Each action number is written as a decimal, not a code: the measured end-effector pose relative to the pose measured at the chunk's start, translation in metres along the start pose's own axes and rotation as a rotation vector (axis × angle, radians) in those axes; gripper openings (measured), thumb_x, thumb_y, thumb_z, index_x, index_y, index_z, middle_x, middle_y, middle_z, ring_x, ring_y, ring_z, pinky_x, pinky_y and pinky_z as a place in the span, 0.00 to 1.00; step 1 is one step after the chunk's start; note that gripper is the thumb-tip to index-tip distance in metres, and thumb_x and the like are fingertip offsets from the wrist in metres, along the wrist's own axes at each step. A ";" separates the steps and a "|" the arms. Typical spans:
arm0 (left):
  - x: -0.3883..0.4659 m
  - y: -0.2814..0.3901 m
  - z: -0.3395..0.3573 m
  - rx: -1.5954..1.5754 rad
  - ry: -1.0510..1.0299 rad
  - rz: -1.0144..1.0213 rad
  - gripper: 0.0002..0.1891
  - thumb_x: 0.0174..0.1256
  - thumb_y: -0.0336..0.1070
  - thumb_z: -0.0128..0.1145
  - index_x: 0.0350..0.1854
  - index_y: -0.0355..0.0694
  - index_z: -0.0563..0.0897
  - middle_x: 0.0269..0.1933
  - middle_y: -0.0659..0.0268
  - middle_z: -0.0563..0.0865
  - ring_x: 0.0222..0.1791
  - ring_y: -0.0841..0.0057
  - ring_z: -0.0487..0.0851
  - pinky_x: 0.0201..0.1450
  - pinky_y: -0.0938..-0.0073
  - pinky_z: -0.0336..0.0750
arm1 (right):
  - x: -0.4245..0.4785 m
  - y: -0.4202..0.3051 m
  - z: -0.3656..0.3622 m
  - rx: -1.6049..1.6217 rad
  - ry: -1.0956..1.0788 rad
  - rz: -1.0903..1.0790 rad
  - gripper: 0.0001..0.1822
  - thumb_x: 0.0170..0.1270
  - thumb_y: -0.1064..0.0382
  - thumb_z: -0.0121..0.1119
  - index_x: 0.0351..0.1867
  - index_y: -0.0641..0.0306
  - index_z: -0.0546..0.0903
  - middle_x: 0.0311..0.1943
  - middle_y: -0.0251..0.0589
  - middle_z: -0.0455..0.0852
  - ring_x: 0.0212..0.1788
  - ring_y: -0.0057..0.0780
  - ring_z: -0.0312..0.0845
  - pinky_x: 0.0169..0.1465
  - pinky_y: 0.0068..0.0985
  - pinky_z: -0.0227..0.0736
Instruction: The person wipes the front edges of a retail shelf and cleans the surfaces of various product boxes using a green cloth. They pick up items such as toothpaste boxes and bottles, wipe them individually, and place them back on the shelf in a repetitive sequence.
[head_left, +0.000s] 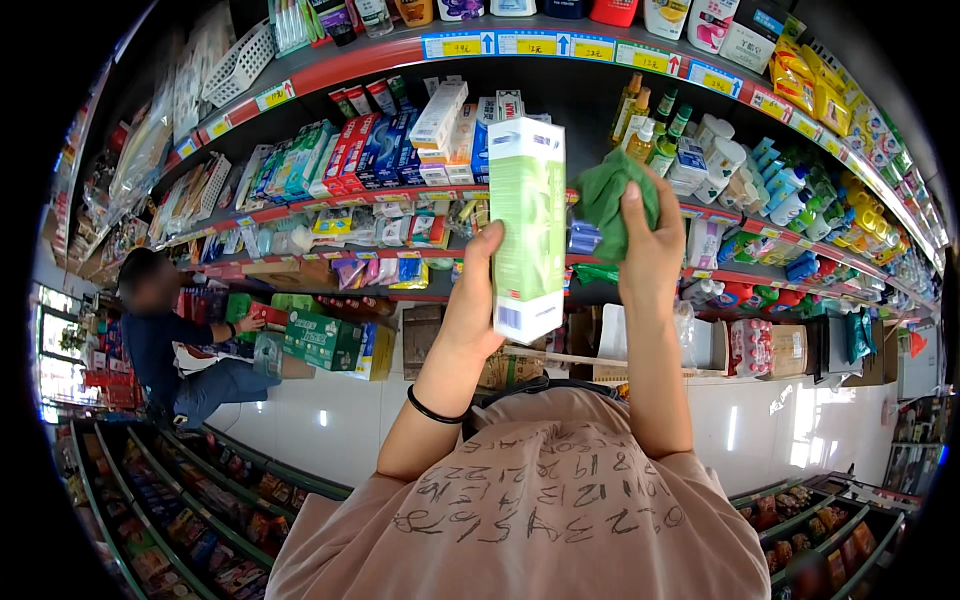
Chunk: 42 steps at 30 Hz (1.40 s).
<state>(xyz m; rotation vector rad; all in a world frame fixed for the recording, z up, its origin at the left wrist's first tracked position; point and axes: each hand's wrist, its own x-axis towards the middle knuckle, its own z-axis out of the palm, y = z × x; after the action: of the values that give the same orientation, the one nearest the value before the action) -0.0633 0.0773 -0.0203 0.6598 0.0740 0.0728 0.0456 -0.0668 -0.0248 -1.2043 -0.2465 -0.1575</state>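
Note:
A tall white and green cardboard box (528, 225) stands upright in my left hand (476, 289), whose thumb lies along its left edge; the other fingers are hidden behind it. To the right of the box, my right hand (651, 240) grips a crumpled green cloth (611, 199). A small gap shows between cloth and box. Behind them, a shelf holds toothpaste boxes (352, 154) on the left. Glass or plastic bottles with green and amber tones (664, 135) stand on the right.
Shelves with red price rails (360, 56) curve across the front. Cartons (789, 351) stand below them on the floor. At the left, another person (169, 337) reaches to a red box near a green carton (321, 341). Low racks of packaged goods (180, 525) lie behind me.

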 end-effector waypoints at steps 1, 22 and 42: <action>0.001 0.001 -0.002 -0.101 0.005 -0.025 0.27 0.79 0.54 0.48 0.68 0.39 0.73 0.57 0.60 0.85 0.51 0.70 0.88 0.53 0.67 0.84 | -0.008 -0.001 0.001 -0.002 -0.029 0.032 0.17 0.74 0.60 0.63 0.58 0.67 0.81 0.48 0.38 0.86 0.47 0.19 0.80 0.49 0.20 0.77; 0.021 0.012 0.019 0.462 0.087 0.268 0.32 0.83 0.61 0.37 0.60 0.33 0.78 0.46 0.61 0.87 0.42 0.79 0.86 0.43 0.76 0.80 | -0.035 -0.036 0.023 -0.357 -0.397 -0.443 0.18 0.59 0.78 0.66 0.51 0.62 0.88 0.52 0.40 0.83 0.56 0.35 0.80 0.61 0.28 0.74; 0.035 -0.040 -0.118 -0.389 0.542 -0.027 0.24 0.82 0.51 0.41 0.60 0.32 0.74 0.38 0.58 0.84 0.38 0.67 0.83 0.41 0.65 0.80 | -0.086 0.063 -0.010 -0.625 -0.677 -0.653 0.23 0.50 0.75 0.66 0.52 0.61 0.88 0.53 0.38 0.80 0.59 0.39 0.73 0.60 0.36 0.73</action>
<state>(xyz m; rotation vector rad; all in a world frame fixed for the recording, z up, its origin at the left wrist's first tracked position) -0.0373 0.1206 -0.1394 0.2352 0.5769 0.2334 -0.0201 -0.0546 -0.1079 -1.7370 -1.2588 -0.4113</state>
